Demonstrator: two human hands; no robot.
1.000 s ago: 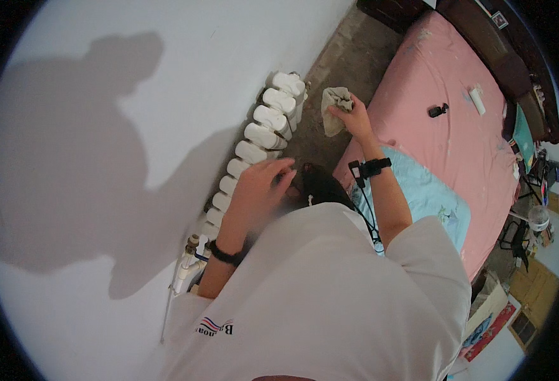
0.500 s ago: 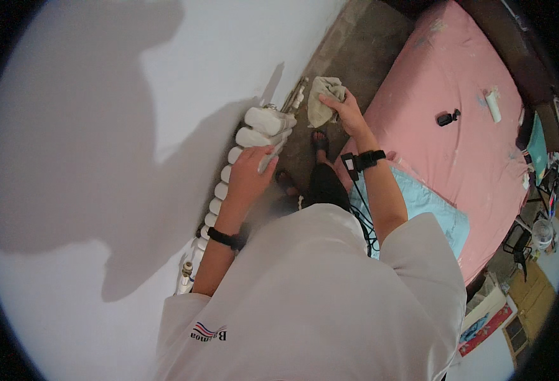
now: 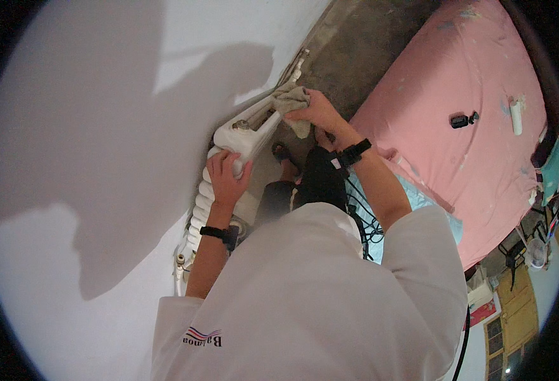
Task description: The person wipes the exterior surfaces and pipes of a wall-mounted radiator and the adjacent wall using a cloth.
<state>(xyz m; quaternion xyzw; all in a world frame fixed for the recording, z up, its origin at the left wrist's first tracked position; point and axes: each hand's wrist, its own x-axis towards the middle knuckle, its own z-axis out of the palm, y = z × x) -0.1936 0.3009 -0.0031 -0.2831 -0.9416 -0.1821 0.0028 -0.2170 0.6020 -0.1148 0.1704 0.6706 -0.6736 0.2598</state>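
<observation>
A white column radiator (image 3: 240,134) stands along the wall, its end section nearest my hands. My left hand (image 3: 227,179) is closed over the top of one of its columns, fingers curled across it. In my right hand (image 3: 317,113) is a crumpled grey-beige cloth (image 3: 292,100), bunched between thumb and fingers. The cloth lies against the white pipe at the radiator's far end, and part of it hangs down below my fingers.
A white wall (image 3: 121,159) rises on the left. To the right is a bed with a pink sheet (image 3: 432,108), holding a small black device (image 3: 460,120) and a white cylinder (image 3: 516,117). Black cables (image 3: 363,213) hang by my right side; a pipe valve (image 3: 179,260) sits at the radiator's near end.
My right hand has brought the cloth left, from above the floor onto the pipe at the radiator's end. The left hand stays on the radiator, and the view has shifted along it.
</observation>
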